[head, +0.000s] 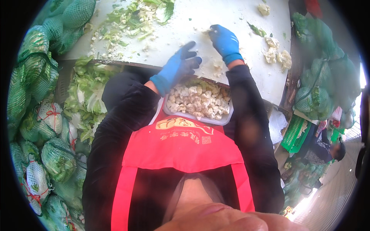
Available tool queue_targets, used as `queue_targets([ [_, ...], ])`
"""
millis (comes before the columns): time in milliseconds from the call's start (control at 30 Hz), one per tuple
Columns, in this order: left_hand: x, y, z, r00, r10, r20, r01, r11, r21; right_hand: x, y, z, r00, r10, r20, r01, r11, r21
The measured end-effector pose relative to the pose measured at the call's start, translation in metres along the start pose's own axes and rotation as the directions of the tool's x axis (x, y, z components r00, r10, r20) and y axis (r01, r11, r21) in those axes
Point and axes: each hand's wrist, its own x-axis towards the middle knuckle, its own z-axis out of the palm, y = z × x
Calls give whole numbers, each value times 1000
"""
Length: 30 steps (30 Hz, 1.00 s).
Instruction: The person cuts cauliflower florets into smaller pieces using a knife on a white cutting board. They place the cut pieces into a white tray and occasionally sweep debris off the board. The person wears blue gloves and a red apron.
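Observation:
My left hand (183, 64), in a blue glove with dark fingers, is held with its fingers apart near the front edge of a white table (185, 31). My right hand (223, 40), gloved alike, is farther out over the table with its fingers bent down; a small pale piece shows by its fingertips, but whether it is gripped is unclear. Below my hands, against my red apron, a white plastic tub (202, 119) holds many cauliflower florets (199, 99). Several cauliflower pieces (271, 55) lie on the table to the right of my right hand.
Leaf trimmings and crumbs (136, 20) cover the table's far left. Cut leaves (86, 95) are heaped below its left edge. Green net sacks of vegetables (34, 57) are piled at left, more net sacks (315, 89) at right. A green crate (296, 134) and another person (323, 150) are at right.

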Motion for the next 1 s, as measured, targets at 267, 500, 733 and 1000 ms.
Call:
queue_targets([
  [267,0,8,-13,897,143,418,47,910,-412,-124,-28,-31,967,5,254,-204,613,763],
  [500,-7,-8,2,832,250,495,38,864,-501,-205,-45,-20,971,218,-98,-59,617,785],
  [733,-6,-10,12,835,236,497,-96,952,-290,-218,-26,6,965,49,-257,86,870,486],
  [1000,-7,-18,17,877,253,410,-204,966,-158,-208,-14,44,958,12,-287,114,902,417],
])
